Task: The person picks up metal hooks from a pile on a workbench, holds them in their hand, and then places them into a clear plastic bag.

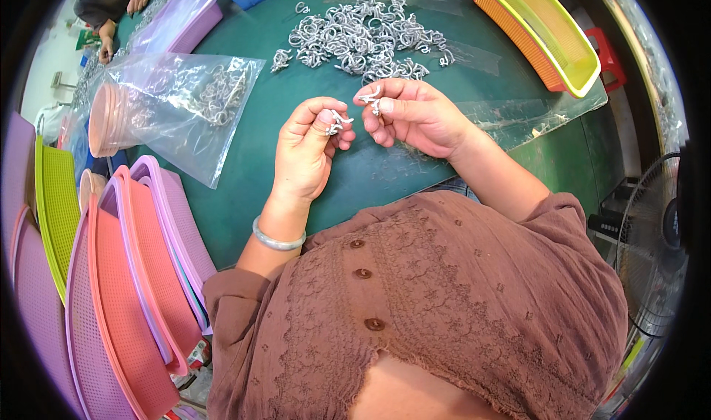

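My left hand (305,142) pinches a few small grey metal hooks (338,123) between thumb and fingers. Close beside it, my right hand (418,115) is closed on more of these hooks (372,100). The two hands are slightly apart, raised over the green table (355,175). Beyond my fingers lies a large loose pile of curved grey metal hooks (366,35). A small cluster of hooks (281,60) sits just left of that pile, and a single one (302,8) lies at its far left.
Left of my hands, a clear plastic bag (185,135) holds more hooks. Stacked purple, pink and green plastic baskets (148,250) stand at my left. A yellow-orange basket (544,31) is at the far right, a fan (652,242) at right. At far left, a co-worker's hands (139,1) show.
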The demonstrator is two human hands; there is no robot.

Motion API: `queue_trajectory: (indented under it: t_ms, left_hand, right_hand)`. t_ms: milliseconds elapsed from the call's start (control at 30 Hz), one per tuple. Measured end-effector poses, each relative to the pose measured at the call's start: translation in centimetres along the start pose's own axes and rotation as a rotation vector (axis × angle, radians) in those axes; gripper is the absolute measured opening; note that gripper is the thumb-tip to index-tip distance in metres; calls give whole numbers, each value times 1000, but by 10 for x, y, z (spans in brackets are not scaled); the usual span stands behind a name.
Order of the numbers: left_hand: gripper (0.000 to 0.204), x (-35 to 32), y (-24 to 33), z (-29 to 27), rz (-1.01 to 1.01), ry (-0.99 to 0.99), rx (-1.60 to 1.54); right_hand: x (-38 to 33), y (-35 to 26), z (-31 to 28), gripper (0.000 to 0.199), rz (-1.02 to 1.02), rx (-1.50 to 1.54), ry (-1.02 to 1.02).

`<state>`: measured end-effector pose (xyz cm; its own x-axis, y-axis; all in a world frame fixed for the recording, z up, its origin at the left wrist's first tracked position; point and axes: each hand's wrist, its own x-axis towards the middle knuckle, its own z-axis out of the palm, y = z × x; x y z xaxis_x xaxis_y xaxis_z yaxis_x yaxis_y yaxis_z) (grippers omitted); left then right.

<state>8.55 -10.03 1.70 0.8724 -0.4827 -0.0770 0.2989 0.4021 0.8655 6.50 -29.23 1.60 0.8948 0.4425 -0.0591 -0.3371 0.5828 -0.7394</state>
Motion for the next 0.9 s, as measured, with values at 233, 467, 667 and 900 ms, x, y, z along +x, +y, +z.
queue_trajectory:
  t_ms: [233, 467, 667, 900]
  left_hand:
    - [12, 0, 0, 2, -8, -6, -66]
    - [19, 2, -4, 4, -125, 6, -232]
    - [24, 4, -9, 6, -380, 93, -414]
    - [21, 5, -6, 1, -383, 57, -378]
  right_hand:
    - [0, 0, 6, 24, -33, -110, 16]
    - [-4, -1, 12, 23, -116, -382, 61]
    - [-11, -2, 22, 30, -289, -1003, 91]
    - [-23, -35, -33, 16, -590, -1617, 529]
